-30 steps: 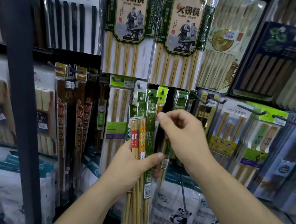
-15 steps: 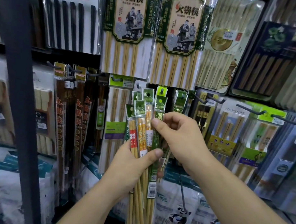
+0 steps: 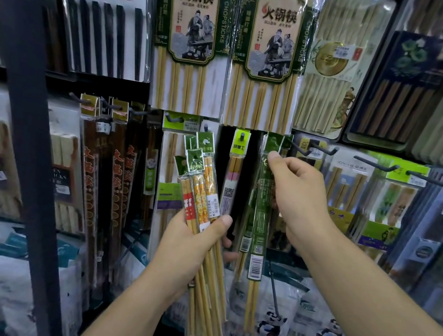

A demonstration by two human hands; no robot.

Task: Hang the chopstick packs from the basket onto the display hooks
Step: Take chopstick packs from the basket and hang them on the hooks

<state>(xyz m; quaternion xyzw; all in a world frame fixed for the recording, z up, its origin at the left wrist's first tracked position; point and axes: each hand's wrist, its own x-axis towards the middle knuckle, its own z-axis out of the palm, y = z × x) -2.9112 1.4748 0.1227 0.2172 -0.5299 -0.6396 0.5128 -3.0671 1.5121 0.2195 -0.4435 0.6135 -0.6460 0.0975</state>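
- I had the left hand [image 3: 191, 237] gripping a fanned bundle of chopstick packs [image 3: 200, 190], thumb across the front, low before the display.
- The right hand [image 3: 298, 195] pinched a green pack [image 3: 262, 201] near its top, level with the display hooks [image 3: 373, 164].
- I could not tell whether that pack sat on a hook.

Our left grip [image 3: 190, 244] clutches a fanned bundle of clear-wrapped bamboo chopstick packs [image 3: 202, 190]. Our right grip [image 3: 299, 198] pinches a slim green-sleeved chopstick pack [image 3: 260, 218] near its top, hanging upright beside a black metal display hook [image 3: 301, 149].
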